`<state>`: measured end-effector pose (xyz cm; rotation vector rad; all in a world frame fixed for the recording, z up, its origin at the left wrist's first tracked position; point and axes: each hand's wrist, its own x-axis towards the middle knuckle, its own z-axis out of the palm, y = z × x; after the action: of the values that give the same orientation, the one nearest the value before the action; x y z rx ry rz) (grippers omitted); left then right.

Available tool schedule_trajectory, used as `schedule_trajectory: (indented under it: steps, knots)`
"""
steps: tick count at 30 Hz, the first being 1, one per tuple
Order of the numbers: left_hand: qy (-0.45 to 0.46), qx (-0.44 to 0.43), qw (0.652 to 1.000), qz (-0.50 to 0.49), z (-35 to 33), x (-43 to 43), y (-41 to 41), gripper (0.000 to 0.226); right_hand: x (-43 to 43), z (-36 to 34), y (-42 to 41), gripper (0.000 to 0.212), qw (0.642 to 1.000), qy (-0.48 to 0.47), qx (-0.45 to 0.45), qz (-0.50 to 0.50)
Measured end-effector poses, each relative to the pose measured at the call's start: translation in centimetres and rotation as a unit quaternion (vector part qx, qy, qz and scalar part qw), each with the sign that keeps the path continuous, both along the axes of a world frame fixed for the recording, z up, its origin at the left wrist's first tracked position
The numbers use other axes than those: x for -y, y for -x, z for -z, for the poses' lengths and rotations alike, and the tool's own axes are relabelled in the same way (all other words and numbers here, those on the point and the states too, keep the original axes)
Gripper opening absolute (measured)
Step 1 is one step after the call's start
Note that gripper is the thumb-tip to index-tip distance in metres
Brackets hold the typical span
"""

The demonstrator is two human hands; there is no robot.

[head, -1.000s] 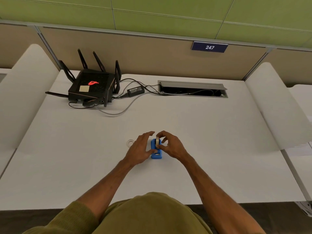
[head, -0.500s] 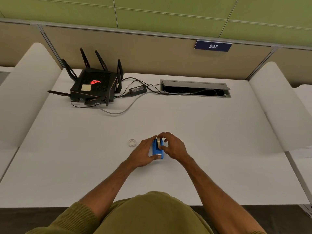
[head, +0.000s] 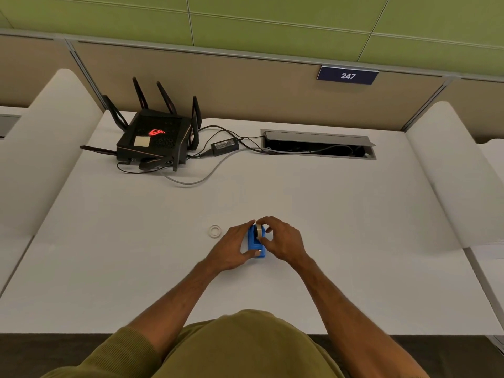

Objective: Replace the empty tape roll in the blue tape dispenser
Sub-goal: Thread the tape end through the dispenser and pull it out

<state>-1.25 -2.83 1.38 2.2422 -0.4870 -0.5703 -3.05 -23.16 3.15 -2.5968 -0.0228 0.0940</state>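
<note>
One white table [head: 341,227] carries everything, with a raised white divider along its left edge and another along its right. One black router [head: 155,140] stands near the far left corner, its antennas up, with one power brick [head: 225,145] just beside it and cables running into one open cable hatch [head: 317,144] set in the table near the far edge. The wide middle of the table, from the router forward, lies bare, as do the stretches toward both side edges.

Toward the near edge, at the middle, stands one blue tape dispenser [head: 255,242]. The left hand [head: 231,249] cups its left side, fingers curled against it. The right hand [head: 283,241] closes thumb and fingertips on one tape roll [head: 259,231], seated at the dispenser's far end. One empty tape roll [head: 215,231] lies flat on the table just left of the left hand, apart from it.
</note>
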Motion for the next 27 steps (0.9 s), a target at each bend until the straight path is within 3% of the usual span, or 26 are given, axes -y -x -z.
schedule_trajectory:
  steps: [20, 27]
  knots:
    - [0.008, 0.0, 1.0, -0.005, 1.0, 0.1, 0.1, 0.089, -0.5, -1.1, 0.3, 0.039, 0.997, 0.061, 0.051, -0.025]
    - [0.005, 0.018, 0.999, 0.042, 0.9, -0.1, 0.2, 0.089, -0.6, -1.3, -0.1, 0.037, 0.994, 0.08, 0.059, -0.042]
